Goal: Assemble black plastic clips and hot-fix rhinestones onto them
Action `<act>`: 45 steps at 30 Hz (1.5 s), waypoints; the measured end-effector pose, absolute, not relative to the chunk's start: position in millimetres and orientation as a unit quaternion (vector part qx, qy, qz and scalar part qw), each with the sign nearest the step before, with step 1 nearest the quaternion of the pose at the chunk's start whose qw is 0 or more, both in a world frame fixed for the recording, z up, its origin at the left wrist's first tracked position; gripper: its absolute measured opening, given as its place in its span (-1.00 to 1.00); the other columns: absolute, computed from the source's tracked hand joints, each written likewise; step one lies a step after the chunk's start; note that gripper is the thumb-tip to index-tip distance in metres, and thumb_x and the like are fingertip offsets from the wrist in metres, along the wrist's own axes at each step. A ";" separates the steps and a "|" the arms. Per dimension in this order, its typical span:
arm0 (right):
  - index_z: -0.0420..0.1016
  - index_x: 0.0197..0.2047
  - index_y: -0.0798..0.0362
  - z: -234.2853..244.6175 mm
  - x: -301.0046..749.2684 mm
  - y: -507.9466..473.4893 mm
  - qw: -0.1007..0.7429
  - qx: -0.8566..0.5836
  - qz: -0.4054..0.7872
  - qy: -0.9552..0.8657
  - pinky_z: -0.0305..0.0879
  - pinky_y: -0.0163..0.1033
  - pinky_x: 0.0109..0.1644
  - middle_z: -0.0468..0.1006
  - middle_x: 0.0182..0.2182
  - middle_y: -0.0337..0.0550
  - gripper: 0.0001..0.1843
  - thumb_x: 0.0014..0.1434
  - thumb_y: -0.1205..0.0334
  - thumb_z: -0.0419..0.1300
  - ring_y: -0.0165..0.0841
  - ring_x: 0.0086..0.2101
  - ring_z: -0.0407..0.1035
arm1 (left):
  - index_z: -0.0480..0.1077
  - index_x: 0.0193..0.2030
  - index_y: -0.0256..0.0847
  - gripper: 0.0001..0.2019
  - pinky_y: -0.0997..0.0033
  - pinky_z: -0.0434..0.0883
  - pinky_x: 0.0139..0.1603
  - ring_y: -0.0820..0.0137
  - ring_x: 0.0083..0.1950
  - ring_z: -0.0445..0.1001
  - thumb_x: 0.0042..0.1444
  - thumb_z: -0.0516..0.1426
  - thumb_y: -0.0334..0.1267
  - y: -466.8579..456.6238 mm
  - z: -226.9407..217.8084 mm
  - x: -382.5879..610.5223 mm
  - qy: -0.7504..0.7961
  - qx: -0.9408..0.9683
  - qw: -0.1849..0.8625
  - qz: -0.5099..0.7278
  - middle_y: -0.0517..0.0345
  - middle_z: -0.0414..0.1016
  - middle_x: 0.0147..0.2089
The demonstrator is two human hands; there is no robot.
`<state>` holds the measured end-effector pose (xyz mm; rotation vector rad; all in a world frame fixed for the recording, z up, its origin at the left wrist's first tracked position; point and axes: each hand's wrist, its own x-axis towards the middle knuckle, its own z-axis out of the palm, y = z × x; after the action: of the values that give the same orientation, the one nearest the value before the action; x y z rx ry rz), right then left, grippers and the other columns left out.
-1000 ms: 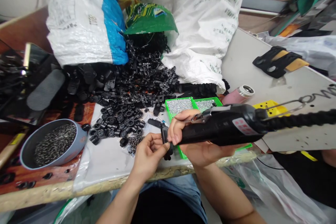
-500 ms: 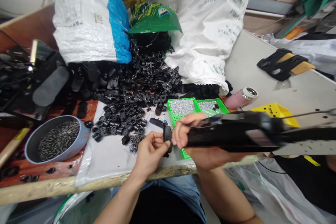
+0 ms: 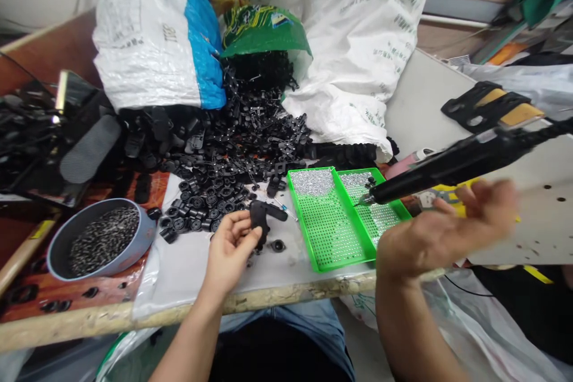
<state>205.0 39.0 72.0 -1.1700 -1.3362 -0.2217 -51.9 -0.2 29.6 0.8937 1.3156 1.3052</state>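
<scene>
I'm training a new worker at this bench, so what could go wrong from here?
The tip of the black power screwdriver sits just above the green perforated tray, so a swing could scatter the tiny silver parts. The open right hand could also knock the tray. The black plastic part in the left hand could drop among the loose pieces.

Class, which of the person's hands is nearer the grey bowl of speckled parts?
Left. The left hand, holding a black plastic part, sits right of the grey bowl, a short way off. The right hand is far to the bowl's right, beyond the green perforated tray.
</scene>
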 end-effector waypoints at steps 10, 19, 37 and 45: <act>0.54 -0.23 0.05 28.4 130.2 15.5 0.228 -0.411 0.171 -0.866 0.37 0.08 -0.03 0.66 -0.18 -0.01 -0.95 0.24 0.36 0.25 -0.11 -0.09 0.49 | 0.36 0.19 -0.23 -0.36 0.35 0.50 0.06 0.30 -0.02 0.61 -0.04 0.41 -0.20 -8.2 43.0 -69.3 0.519 0.350 0.550 0.553 -0.03 0.67 -0.01; 0.51 0.05 0.03 47.4 121.9 19.6 0.453 -0.404 0.281 -0.744 0.56 -0.15 -0.06 0.68 -0.10 -0.06 -0.67 0.22 0.27 0.33 -0.29 -0.20 0.59 | 0.32 0.32 -0.10 -0.35 0.25 0.63 -0.07 0.20 -0.13 0.70 0.10 0.34 -0.11 -25.3 37.1 -50.8 0.593 0.469 0.449 0.478 -0.08 0.59 0.18; 0.61 -0.22 0.04 41.3 123.2 14.3 0.516 -0.466 0.359 -0.622 0.55 -0.26 -0.34 0.66 -0.37 -0.17 -0.74 0.01 0.19 0.49 -0.38 -0.45 0.53 | 0.32 0.32 -0.09 -0.45 0.38 0.67 -0.15 0.31 -0.14 0.70 0.18 0.27 -0.25 -26.6 41.8 -30.7 0.586 0.583 0.272 0.492 0.06 0.66 0.04; 0.64 -0.04 -0.06 41.8 127.1 12.4 0.523 -0.403 0.342 -0.668 0.59 -0.30 -0.23 0.64 -0.17 -0.13 -0.68 0.11 0.36 0.40 -0.40 -0.32 0.54 | 0.25 0.37 -0.14 -0.40 0.43 0.67 -0.16 0.35 -0.13 0.69 0.19 0.25 -0.29 -23.7 43.4 -30.6 0.571 0.597 0.263 0.498 0.05 0.66 0.02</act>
<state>127.1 12.4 41.8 -0.9652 -1.5998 0.8187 -30.6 -23.7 43.4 1.6160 1.5451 1.3459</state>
